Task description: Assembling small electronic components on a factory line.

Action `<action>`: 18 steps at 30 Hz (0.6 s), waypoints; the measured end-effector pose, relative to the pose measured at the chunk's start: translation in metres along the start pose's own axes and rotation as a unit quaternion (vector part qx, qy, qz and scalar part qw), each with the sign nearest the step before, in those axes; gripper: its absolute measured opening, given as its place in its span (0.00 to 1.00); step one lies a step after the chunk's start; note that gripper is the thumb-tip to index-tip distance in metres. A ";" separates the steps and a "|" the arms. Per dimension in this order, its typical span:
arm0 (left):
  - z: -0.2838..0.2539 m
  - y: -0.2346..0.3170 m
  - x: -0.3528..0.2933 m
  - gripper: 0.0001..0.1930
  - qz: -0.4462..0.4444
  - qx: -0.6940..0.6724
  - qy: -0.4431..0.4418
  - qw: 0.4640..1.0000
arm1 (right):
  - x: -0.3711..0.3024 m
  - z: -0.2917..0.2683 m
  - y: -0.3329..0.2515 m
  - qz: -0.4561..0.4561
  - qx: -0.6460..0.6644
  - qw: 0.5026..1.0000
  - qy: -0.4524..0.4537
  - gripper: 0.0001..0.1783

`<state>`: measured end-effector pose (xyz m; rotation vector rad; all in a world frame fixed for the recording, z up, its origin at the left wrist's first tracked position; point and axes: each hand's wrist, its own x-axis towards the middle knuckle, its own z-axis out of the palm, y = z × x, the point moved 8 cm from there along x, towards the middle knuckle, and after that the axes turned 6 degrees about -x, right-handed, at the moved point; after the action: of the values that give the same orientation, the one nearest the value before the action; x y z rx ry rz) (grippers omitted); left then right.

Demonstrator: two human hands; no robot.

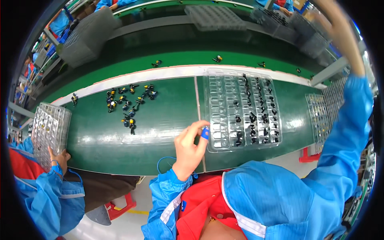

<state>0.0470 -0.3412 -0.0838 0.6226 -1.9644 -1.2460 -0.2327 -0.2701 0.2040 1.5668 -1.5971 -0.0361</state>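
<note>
My left hand [189, 147] is at the left edge of a clear plastic tray [218, 149], thumb and forefinger pinched together on its rim. A blue cover is on one fingertip. Small black parts [253, 117] fill many pockets in the tray's middle and right columns; the leftmost column shows no black parts. My right arm stretches far up to the right, past the tray. The right hand [330, 20] is smeared by motion at the top right, so its fingers cannot be read.
Small black-and-yellow parts [128, 104] lie loose on the green bench [160, 150]. Beyond a white rail [160, 75], a green belt [188, 60] carries a few more. Stacked trays [320, 120] stand at right. At left, a co-worker's hand [60, 160] touches another tray stack [54, 124].
</note>
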 end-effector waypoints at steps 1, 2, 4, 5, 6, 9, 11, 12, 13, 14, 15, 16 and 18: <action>0.002 0.003 0.000 0.08 0.032 0.001 -0.001 0.999 | -0.044 0.014 0.001 0.034 0.063 0.990 -0.125 0.20; 0.007 -0.004 -0.002 0.10 0.013 -0.014 -0.039 0.999 | -0.072 0.013 -0.023 0.049 0.128 0.970 -0.199 0.20; 0.011 -0.003 -0.004 0.13 0.083 0.063 -0.061 0.993 | -0.146 0.037 -0.033 0.162 0.179 0.923 -0.299 0.22; 0.010 -0.006 -0.007 0.14 0.068 0.061 -0.074 0.993 | -0.186 0.047 -0.026 0.211 0.221 0.899 -0.314 0.21; 0.015 -0.010 -0.008 0.16 0.059 0.048 -0.095 0.993 | -0.230 0.049 -0.017 0.240 0.207 0.883 -0.347 0.23; 0.030 -0.012 -0.010 0.16 0.042 0.043 -0.119 0.991 | -0.360 0.040 0.015 0.404 0.134 0.828 -0.366 0.22; 0.033 -0.017 -0.007 0.16 0.026 0.042 -0.110 0.993 | -0.425 0.039 0.020 0.395 0.019 0.853 -0.340 0.19; 0.033 -0.019 -0.008 0.15 0.023 0.051 -0.101 0.993 | -0.442 0.035 0.016 0.413 -0.040 0.847 -0.332 0.18; 0.033 -0.020 -0.007 0.15 -0.006 0.034 -0.095 0.995 | -0.454 0.036 0.010 0.426 -0.040 0.841 -0.332 0.17; 0.032 -0.024 -0.007 0.14 -0.007 0.038 -0.084 0.996 | -0.463 0.037 0.005 0.439 -0.041 0.834 -0.332 0.16; 0.030 -0.024 -0.007 0.14 -0.010 0.041 -0.084 0.996 | -0.476 0.042 0.003 0.472 -0.033 0.810 -0.345 0.18; 0.030 -0.027 -0.008 0.13 -0.014 0.042 -0.085 0.995 | -0.477 0.042 -0.005 0.462 -0.057 0.820 -0.334 0.18; 0.030 -0.030 -0.006 0.13 -0.033 0.050 -0.073 0.996 | -0.482 0.044 -0.012 0.503 -0.032 0.806 -0.311 0.19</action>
<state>0.0287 -0.3324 -0.1211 0.6681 -2.1529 -1.2698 -0.3330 0.1000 -0.0913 0.4704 -2.7397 -0.0230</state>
